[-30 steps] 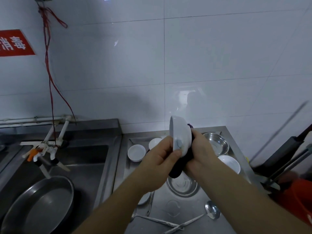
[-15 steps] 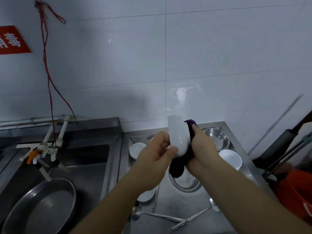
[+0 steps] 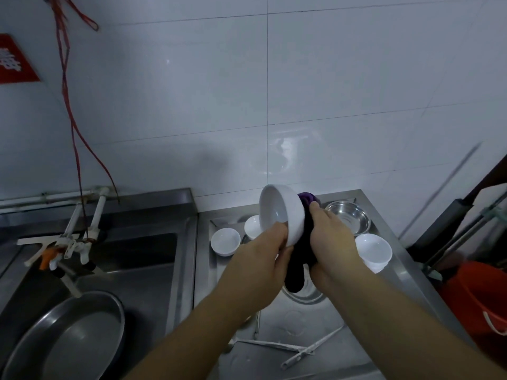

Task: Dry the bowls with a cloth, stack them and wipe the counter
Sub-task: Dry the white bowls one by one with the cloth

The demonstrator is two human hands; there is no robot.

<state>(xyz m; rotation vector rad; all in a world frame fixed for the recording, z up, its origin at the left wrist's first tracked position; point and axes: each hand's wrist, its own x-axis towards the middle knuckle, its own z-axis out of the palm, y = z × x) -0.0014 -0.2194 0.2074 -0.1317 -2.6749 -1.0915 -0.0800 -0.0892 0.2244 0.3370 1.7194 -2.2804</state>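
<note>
- left hand (image 3: 256, 259) grips white bowl (image 3: 282, 212) by lower rim, fingers curled round edge, bowl tilted on its side above counter (image 3: 323, 319)
- right hand (image 3: 333, 242) presses dark purple cloth (image 3: 300, 259) against bowl's outside, fingers curled on cloth
- more white bowls (image 3: 225, 241) and a steel bowl (image 3: 348, 216) on counter behind
- metal pan (image 3: 68, 335) in sink, left

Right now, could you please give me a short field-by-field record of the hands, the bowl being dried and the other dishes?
left hand: grips white ceramic bowl at its lower rim
bowl pose: tipped on its side, opening facing left
right hand: presses dark purple cloth against the bowl's outside
on steel counter: three white bowls, round steel basin
stacked: none visible
</note>
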